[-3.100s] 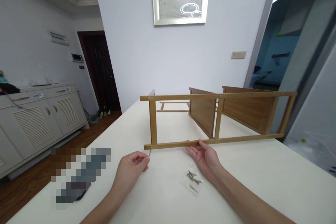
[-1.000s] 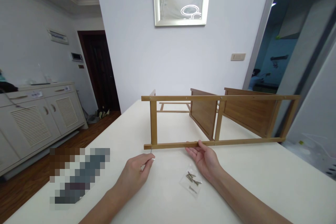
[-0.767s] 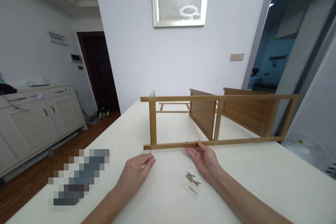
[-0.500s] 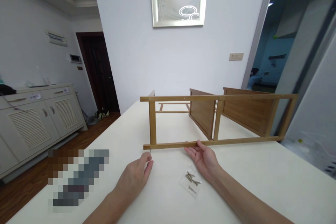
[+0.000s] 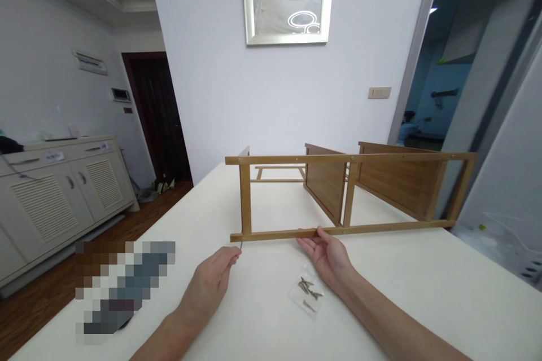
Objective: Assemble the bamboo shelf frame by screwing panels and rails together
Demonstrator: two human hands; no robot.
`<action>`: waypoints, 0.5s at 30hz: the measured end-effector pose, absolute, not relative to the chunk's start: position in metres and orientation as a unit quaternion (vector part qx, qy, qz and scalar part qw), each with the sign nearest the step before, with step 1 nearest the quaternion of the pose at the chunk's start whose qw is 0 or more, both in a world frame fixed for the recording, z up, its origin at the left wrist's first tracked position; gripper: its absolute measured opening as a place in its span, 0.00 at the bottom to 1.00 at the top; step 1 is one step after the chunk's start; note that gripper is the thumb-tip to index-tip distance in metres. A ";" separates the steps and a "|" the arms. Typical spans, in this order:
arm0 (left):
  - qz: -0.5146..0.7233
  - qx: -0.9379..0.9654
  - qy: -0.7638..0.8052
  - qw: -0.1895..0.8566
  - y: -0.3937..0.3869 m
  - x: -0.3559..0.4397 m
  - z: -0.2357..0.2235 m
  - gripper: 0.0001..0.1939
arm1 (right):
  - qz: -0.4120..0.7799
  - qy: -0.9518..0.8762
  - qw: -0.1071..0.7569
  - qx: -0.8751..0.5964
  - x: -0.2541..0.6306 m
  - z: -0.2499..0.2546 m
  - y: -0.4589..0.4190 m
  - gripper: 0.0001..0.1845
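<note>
A wooden shelf frame (image 5: 292,234) lies on its side on the white table, with panels standing between its rails. Between the pinched fingertips of my left hand (image 5: 208,282) is a thin metal rod that looks like a hex key (image 5: 241,246). Its upper end meets the lower front rail near the left end, at the crosspiece; the lower end is hidden in my fingers. My right hand (image 5: 332,259) grips the same rail near its middle, thumb in front and fingers beneath. Close to my right wrist sits a clear plastic bag (image 5: 315,311) with several screws (image 5: 305,285).
A pixelated dark object (image 5: 131,287) lies at the table's left side. Behind the frame is another slim wooden frame (image 5: 279,180). The wall rises beyond the table, a white cabinet (image 5: 63,186) stands left, and a doorway opens at the right.
My left hand has rolled, its fingers closing together and shifting slightly left around the thin rod. My right hand and the shelf frame stay in place.
</note>
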State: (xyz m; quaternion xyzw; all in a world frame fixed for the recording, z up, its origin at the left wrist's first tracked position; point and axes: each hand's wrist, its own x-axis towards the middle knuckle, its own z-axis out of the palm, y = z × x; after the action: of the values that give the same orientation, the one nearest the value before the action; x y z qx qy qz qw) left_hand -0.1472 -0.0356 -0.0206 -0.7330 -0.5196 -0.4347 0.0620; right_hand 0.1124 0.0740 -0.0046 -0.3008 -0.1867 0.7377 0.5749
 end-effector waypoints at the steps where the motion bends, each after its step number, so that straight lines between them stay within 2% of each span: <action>1: -0.444 -0.722 -0.530 0.028 -0.035 -0.148 -0.019 0.13 | 0.737 -0.187 0.575 -0.301 0.113 -0.005 0.074 0.09; 8: -0.493 -0.614 -0.573 -0.228 -0.030 -0.151 -0.017 0.18 | 0.735 -0.191 0.574 -0.305 0.112 -0.004 0.073 0.11; 15: -0.509 -0.597 -0.524 -0.332 -0.024 -0.156 -0.021 0.22 | 0.733 -0.196 0.576 -0.304 0.112 -0.004 0.073 0.11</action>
State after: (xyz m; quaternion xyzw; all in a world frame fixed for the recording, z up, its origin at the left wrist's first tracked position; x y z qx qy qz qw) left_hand -0.1560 -0.0240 -0.0209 -0.5966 -0.5242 -0.5086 -0.3325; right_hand 0.1122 0.0729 -0.0036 -0.3043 -0.1960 0.7326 0.5765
